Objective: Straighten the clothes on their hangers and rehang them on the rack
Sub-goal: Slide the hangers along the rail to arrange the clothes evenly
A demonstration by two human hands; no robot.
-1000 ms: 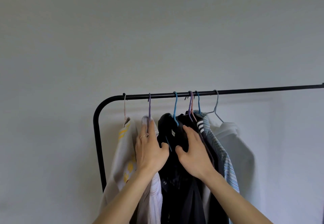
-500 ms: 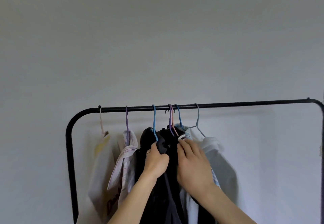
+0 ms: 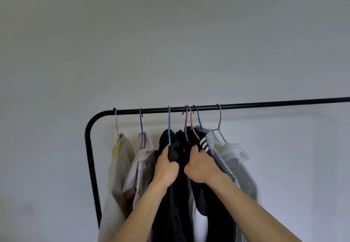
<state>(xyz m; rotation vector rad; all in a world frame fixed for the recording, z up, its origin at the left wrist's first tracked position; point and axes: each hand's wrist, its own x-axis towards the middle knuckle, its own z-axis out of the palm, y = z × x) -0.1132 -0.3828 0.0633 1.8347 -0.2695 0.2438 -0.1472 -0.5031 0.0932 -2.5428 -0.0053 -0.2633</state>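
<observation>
A black clothes rack [image 3: 246, 105] carries several garments on coloured wire hangers. A black garment [image 3: 175, 213] hangs on a blue hanger [image 3: 169, 126] at the middle. My left hand [image 3: 166, 168] is closed on the shoulder of that black garment just below the blue hanger. My right hand [image 3: 201, 166] grips the dark fabric beside it, under a purple hanger [image 3: 186, 124] and a pink hanger [image 3: 192, 124]. A dark garment with white stripes [image 3: 204, 145] sits right above my right hand.
A cream garment [image 3: 117, 175] and a pale striped shirt [image 3: 141, 164] hang to the left. To the right hang a blue striped shirt [image 3: 217, 154] and a white garment [image 3: 238, 166]. The rail's right half is bare. A plain wall stands behind.
Both hands have closed on the dark garments, where a second ago they lay flat against them. The camera view has shifted, so the rack sits further right than half a second ago.
</observation>
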